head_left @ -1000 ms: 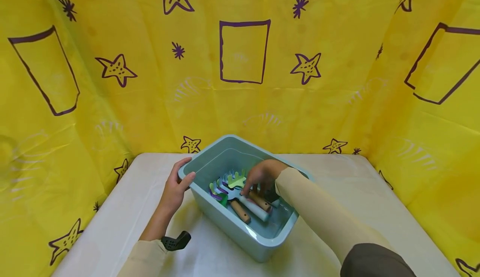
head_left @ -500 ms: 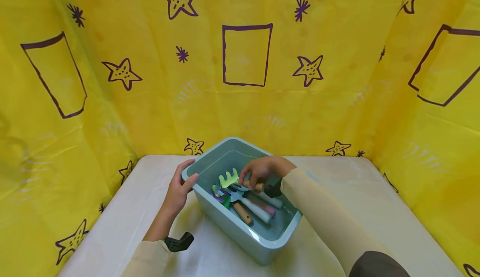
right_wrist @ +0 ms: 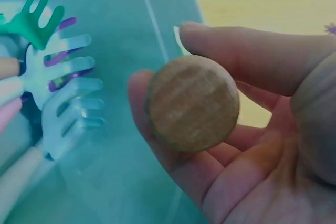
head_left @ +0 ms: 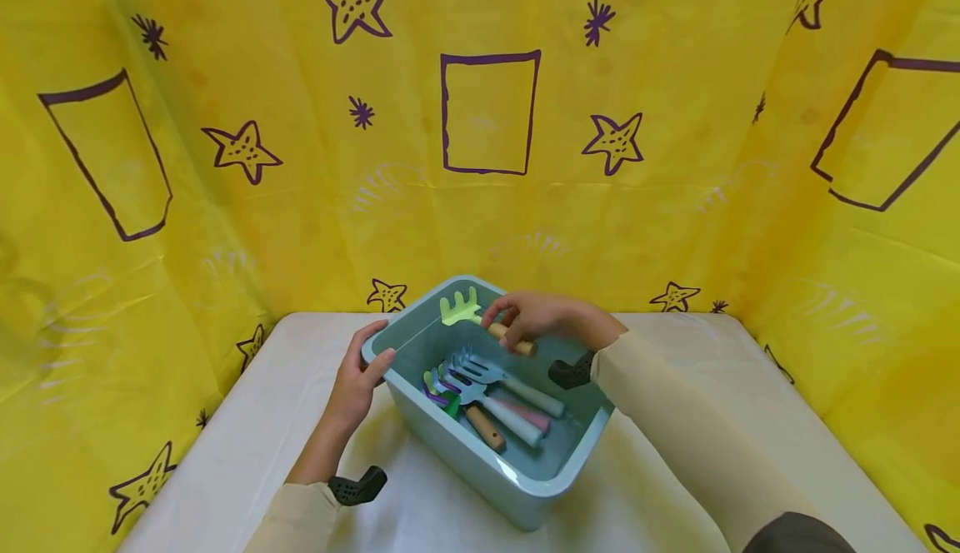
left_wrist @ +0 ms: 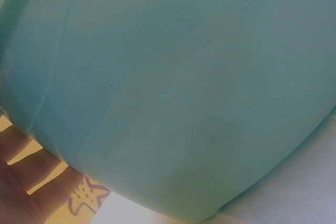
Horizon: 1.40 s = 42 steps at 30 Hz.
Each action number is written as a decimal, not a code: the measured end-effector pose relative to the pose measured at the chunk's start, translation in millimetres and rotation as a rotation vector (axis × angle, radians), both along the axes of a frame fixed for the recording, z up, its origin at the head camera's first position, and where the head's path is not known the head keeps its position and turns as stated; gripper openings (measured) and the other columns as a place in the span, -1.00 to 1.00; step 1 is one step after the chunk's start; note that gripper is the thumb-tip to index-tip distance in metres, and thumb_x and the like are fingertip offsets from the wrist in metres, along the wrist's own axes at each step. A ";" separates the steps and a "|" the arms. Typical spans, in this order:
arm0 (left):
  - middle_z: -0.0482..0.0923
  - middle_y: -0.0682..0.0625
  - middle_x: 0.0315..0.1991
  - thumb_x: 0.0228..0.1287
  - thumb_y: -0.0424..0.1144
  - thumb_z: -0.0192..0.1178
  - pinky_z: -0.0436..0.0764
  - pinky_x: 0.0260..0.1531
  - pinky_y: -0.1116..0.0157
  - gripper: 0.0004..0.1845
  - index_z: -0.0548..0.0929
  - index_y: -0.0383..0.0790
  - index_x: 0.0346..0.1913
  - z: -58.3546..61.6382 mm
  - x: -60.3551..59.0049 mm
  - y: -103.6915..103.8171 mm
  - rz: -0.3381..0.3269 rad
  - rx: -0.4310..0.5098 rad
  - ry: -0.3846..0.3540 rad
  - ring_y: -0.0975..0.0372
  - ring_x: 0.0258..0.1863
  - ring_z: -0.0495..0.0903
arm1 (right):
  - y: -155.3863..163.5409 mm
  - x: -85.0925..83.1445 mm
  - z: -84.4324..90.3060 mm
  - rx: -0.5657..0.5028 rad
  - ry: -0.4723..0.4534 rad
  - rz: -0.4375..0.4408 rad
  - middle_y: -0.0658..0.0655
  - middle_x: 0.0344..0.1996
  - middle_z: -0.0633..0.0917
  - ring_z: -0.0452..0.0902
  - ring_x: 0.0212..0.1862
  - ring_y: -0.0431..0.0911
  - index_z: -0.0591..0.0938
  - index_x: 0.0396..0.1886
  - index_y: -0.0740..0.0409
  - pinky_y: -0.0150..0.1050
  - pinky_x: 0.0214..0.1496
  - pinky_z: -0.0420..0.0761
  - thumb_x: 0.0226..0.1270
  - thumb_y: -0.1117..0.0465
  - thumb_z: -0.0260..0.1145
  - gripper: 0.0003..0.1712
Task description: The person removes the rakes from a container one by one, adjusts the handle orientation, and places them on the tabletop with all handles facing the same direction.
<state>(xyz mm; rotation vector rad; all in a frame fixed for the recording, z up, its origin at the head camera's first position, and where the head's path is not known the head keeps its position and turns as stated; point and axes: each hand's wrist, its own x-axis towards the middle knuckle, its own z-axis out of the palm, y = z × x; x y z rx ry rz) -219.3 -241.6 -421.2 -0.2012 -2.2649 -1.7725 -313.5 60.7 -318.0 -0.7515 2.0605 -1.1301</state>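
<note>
A light blue plastic bin (head_left: 525, 486) stands on the white table (head_left: 247, 420). My left hand (head_left: 358, 374) grips the bin's left rim; in the left wrist view the bin wall (left_wrist: 178, 87) fills the frame, with my fingers (left_wrist: 21, 156) at the lower left. My right hand (head_left: 534, 317) holds a small light green rake (head_left: 459, 308) by its wooden handle, lifted above the bin's far end. The handle's round end (right_wrist: 192, 110) sits between thumb and fingers in the right wrist view. Several more small rakes (head_left: 480, 391) lie inside the bin.
Yellow sheeting with purple stars and rectangles (head_left: 487, 112) walls the table at the back and both sides. Bare table surface lies left and right (head_left: 712, 386) of the bin.
My right hand took hold of the light green rake inside the bin and lifted it up and toward the far rim. The left hand stayed on the bin's rim.
</note>
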 end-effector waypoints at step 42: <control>0.28 -0.21 0.34 0.46 -0.18 0.05 0.45 0.07 -0.18 -0.46 0.22 -0.06 0.43 -0.5 -1.1 0.7 -0.015 0.023 0.018 -0.21 0.21 0.39 | 177.8 30.6 -36.9 -0.139 0.109 -0.446 0.37 -0.10 0.49 0.61 -0.27 0.13 0.44 0.22 0.36 -0.09 -0.23 0.64 0.34 0.35 0.26 -0.53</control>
